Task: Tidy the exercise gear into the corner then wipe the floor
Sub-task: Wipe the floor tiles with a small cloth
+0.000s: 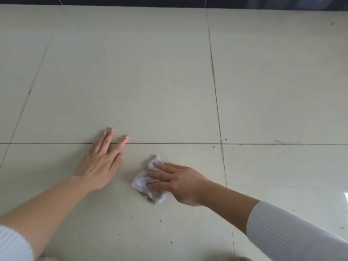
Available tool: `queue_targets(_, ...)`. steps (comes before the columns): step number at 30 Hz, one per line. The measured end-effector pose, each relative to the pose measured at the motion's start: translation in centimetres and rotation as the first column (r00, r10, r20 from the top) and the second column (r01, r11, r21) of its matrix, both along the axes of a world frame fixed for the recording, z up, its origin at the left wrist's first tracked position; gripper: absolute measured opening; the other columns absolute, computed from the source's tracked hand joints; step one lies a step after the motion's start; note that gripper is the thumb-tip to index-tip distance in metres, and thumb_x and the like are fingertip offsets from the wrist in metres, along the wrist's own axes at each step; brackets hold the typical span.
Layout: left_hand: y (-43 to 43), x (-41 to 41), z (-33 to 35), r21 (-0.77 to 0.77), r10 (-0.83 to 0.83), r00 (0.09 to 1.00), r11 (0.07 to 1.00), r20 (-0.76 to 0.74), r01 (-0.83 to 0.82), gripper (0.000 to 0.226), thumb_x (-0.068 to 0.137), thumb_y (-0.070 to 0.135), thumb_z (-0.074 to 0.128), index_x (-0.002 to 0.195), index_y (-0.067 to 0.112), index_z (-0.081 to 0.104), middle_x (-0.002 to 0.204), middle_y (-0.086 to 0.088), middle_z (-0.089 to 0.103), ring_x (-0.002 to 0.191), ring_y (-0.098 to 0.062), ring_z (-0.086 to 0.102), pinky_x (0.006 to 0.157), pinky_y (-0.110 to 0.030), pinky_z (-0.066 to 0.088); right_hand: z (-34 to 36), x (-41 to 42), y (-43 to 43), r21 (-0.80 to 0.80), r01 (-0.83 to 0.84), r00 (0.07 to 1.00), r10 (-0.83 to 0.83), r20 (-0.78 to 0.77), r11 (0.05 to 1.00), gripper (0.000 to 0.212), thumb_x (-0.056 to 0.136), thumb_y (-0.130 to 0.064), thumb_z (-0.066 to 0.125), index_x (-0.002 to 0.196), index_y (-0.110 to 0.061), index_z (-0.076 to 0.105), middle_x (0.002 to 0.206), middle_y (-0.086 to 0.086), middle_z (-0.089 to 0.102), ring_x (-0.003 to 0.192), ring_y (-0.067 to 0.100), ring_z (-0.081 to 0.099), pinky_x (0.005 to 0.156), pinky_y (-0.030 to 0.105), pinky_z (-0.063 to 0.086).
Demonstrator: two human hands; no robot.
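Pale glazed tile makes up the floor [150,81], crossed by thin grout lines [216,102]. A dark band [131,0] runs along its far edge.

Head view, sole view supplied:

- Left grip [101,162]: laid flat on the floor, fingers straight and slightly spread across the cross joint, holding nothing. It appears to be bracing the body.
- Right grip [178,183]: fingers [163,166] straight and fanned, pressing down on the cloth [139,181], not curled round it.
- Cloth: small, crumpled, white with a greyish tinge. It lies on the near tile just below the cross joint, near the left grip but apart from it.
- Dark specks [160,221] lie on the near tile, with more by the joint crossing [226,139].
- Exercise gear: not in view.

Judgement: the wiping stage is in hand, and the specks show it is unfinished.

Risks:

- The cloth is held by pressure alone, so a quick stroke could leave it behind or roll it up.
- A small bunched cloth may push grit along rather than lift it, and grit may lodge in the joints.
- If the cloth is already soiled, it may smear.
- The bracing palm could slide on glossy tile, more so if the tile is damp.
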State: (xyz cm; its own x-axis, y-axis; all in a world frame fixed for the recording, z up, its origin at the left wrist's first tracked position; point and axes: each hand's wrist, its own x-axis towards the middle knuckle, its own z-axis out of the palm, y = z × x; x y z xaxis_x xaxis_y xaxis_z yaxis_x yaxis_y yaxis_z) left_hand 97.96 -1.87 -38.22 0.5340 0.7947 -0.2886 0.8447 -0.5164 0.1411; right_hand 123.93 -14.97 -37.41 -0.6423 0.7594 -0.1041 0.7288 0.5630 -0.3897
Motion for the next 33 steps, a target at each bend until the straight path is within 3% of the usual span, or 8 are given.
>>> queue_targets(4,1.8,1.1,-0.6,-0.029,0.173,0.985,0.984,0.009,-0.173,0.059,0.096,0.053,0.011,0.152,0.036,0.000,0.160,-0.006,-0.014,0.147,-0.020,-0.015,0.118,-0.036,-0.003,-0.3,7.4,1.3,0.174,0.345,0.921,-0.368,0.129,0.922,0.066,0.076,0.005,0.055,0.135,-0.024,0.054,0.146,0.005,0.046,0.134,0.030,0.043,0.106,0.045,0.039)
queue_targets(8,2.9,0.7,-1.6,-0.007,0.150,0.988,0.989,0.036,-0.150,0.071,0.086,0.060,0.001,0.151,0.033,-0.003,0.160,-0.009,-0.013,0.146,-0.020,-0.016,0.119,-0.036,-0.005,1.3,13.9,3.4,0.227,0.724,0.611,-0.758,0.229,0.652,0.066,0.085,0.004,0.047,0.143,-0.025,0.042,0.150,0.006,0.040,0.133,0.030,0.043,0.099,0.043,0.040)
queue_targets(12,3.0,0.3,-2.3,0.026,0.118,0.990,0.992,0.080,-0.120,0.070,0.088,0.061,0.003,0.152,0.032,0.003,0.160,-0.010,-0.008,0.147,-0.020,-0.013,0.119,-0.037,-0.002,2.0,16.9,5.1,0.182,0.918,0.237,-0.857,0.457,0.351,0.065,0.090,-0.005,0.040,0.149,-0.028,0.024,0.154,0.006,0.029,0.135,0.031,0.035,0.104,0.043,0.035)
queue_targets(15,3.2,0.0,-2.5,0.035,0.104,0.989,0.994,0.106,-0.108,0.068,0.089,0.061,0.005,0.152,0.034,0.005,0.161,-0.009,-0.006,0.147,-0.019,-0.013,0.119,-0.038,-0.002,2.7,14.1,6.6,0.195,0.953,0.087,-0.825,0.558,0.232,0.057,0.089,-0.006,0.041,0.144,-0.015,0.032,0.145,0.019,0.039,0.124,0.038,0.045,0.093,0.046,0.047)
queue_targets(23,3.5,0.4,-2.8,0.089,0.100,0.983,0.989,0.155,-0.114,0.062,0.094,0.052,0.013,0.152,0.032,0.017,0.161,-0.012,0.005,0.148,-0.025,0.000,0.118,-0.042,0.005,4.3,-4.0,5.9,0.021,0.588,0.612,-0.463,0.641,0.808,0.059,0.095,-0.008,0.037,0.147,0.006,0.014,0.142,0.041,0.029,0.121,0.052,0.044,0.089,0.050,0.048)
queue_targets(25,3.5,0.3,-2.9,0.092,0.098,0.982,0.989,0.162,-0.114,0.061,0.094,0.051,0.013,0.152,0.032,0.017,0.161,-0.011,0.005,0.148,-0.025,0.001,0.118,-0.042,0.006,3.5,-5.6,5.2,0.027,0.418,0.727,-0.352,0.589,0.908,0.058,0.088,-0.013,0.040,0.144,0.001,0.034,0.134,0.041,0.042,0.108,0.051,0.056,0.086,0.046,0.050)
queue_targets(29,3.9,-0.4,-3.0,0.093,0.079,0.983,0.991,0.164,-0.095,0.060,0.095,0.050,0.011,0.152,0.033,0.015,0.161,-0.009,0.002,0.148,-0.023,-0.002,0.119,-0.041,0.005,2.2,-2.1,6.3,0.079,0.365,0.790,-0.353,0.502,0.928,0.058,0.075,-0.013,0.029,0.118,-0.014,0.068,0.113,0.029,0.065,0.080,0.039,0.068,0.064,0.036,0.056)
queue_targets(33,4.4,-1.9,-3.1,0.117,0.143,0.977,0.980,0.157,-0.163,0.060,0.095,0.050,0.014,0.152,0.030,0.017,0.160,-0.014,0.005,0.148,-0.026,0.000,0.119,-0.042,0.007,2.3,5.7,9.9,0.202,0.627,0.606,-0.634,0.480,0.752,0.067,0.090,-0.005,0.036,0.151,-0.026,0.021,0.154,0.016,0.027,0.136,0.042,0.032,0.103,0.044,0.039)
